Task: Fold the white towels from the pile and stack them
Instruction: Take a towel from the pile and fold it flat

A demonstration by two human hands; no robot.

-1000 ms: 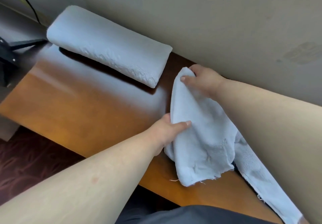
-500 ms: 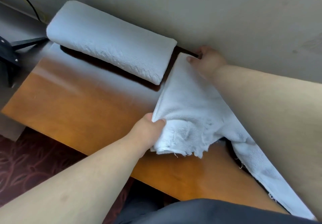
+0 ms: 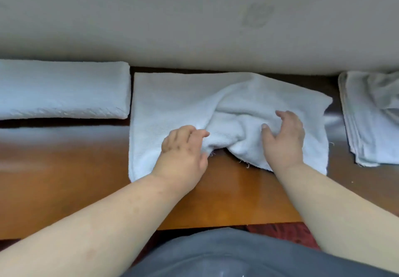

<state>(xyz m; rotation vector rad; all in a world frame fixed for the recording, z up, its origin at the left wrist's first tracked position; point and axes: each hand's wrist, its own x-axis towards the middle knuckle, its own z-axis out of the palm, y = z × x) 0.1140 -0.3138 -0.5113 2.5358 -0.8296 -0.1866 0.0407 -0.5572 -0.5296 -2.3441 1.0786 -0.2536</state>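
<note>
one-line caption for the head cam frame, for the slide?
Both hands, left hand and right hand, spread a bunched white towel on the wooden table, between folded stack and unfolded pile.

Towel now spread out on the table in front of you.

Your left hand [image 3: 183,149] and right hand [image 3: 282,138] have released its corners and moved onto the bunched middle of the towel [image 3: 172,95], which earlier hung lifted between them; it now lies mostly flat.
</note>
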